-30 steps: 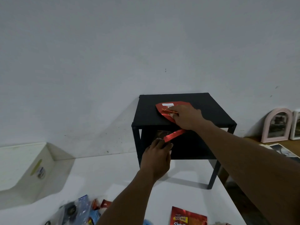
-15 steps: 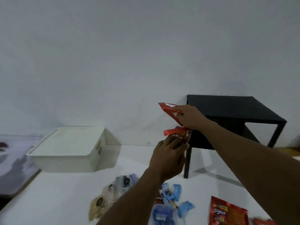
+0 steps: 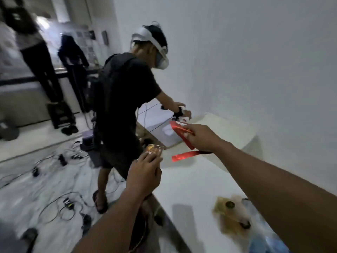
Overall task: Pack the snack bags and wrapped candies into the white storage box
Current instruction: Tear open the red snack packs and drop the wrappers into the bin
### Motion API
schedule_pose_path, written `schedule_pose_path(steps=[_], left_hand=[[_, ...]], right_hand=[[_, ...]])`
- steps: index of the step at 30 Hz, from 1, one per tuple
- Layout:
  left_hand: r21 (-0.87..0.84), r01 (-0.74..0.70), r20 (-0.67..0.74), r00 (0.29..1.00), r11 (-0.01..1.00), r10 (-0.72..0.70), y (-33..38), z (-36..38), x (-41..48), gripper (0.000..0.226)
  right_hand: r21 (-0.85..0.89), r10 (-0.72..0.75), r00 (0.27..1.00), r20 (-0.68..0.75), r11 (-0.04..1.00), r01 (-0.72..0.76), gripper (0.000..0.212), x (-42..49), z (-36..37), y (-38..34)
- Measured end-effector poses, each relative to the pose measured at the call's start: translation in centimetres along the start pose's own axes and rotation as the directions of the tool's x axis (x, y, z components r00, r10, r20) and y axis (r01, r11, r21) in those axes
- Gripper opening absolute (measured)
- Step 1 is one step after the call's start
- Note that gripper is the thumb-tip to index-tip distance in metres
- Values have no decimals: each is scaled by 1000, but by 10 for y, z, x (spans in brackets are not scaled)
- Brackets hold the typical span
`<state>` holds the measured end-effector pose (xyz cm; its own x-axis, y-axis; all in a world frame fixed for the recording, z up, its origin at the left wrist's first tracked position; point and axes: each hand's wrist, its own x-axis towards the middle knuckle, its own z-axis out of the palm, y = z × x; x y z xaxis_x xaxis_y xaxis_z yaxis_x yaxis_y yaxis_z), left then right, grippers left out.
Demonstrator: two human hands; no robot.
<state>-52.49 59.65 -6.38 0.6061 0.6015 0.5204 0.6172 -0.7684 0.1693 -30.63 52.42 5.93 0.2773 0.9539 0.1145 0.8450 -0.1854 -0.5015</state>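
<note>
Far off to the left of both hands, a couple of blurry people [image 3: 34, 42] are standing way back in the room, and there's a mess of cables [image 3: 54, 207] all over the floor down on that side. Closer in, just left of and beyond the left hand [image 3: 145, 175], another person in black [image 3: 124, 92] wearing a white headset [image 3: 160, 57] is bent over their own stuff. The left hand is up in the air off the table's near edge, fingers curled round a small brownish-orange packet [image 3: 154, 149] that sticks up above the fingertips. It's too blurry to read anything on it. Right of that and a bit further out, the right hand [image 3: 202, 138] is pinching a red snack bag [image 3: 179, 131], which pokes out to the left of the hand. A red foil strip [image 3: 186, 156] shows just under that hand, and I honestly can't tell if it's part of the same bag. The white storage box [image 3: 231, 128] sits right behind the right hand against the wall, on the white table [image 3: 193, 187], and the red bag is near its left end but not in it. Back under the right forearm there's a clear bag of brownish candy [image 3: 230, 214] lying on the table, with some blue wrappers [image 3: 268, 243] just past it.
</note>
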Motion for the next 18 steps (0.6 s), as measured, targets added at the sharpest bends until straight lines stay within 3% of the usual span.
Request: schedule_pose_path(steps=[4,8,13,16,18], left_hand=[[130,271,25,961,954,-276,-78,-26,-59,32],[210,505,78,845,837,-529,-125,-29,-121,19],[192,669,209,687,718,-696,-150,11,-185,22],[160,733,301,601,661,-740,-169,58,-207,28],[138,763,352,558,632,-751,-193,101,-218,32]], right_hand=[[67,-177,964,198,984,167,40,51,95,-58],[195,-270,883,384,958,208,34,67,188,-101],[307,-254,734,630,949,65,41,55,306,-106],[291,-174,645,744,954,-79,44,51,381,-80],[269,-94,622,778,943,-194,59,55,437,-56]])
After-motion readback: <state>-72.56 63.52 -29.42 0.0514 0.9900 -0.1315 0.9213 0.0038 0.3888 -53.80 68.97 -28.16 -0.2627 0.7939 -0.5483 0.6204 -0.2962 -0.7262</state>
